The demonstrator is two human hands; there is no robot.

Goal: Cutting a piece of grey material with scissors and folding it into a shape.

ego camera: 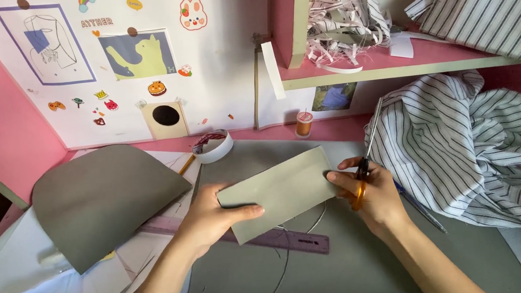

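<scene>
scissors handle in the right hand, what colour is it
Orange, on the scissors in the right hand; seen in the head view.

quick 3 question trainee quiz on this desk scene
1. True or false: the right hand holds orange-handled scissors.
2. What does the left hand grip: A the purple ruler, B the grey rectangular sheet, C the thread spool?
3. Which side of the sheet does the striped fabric lie on?

Key: 1 true. 2 B. 3 the right.
</scene>
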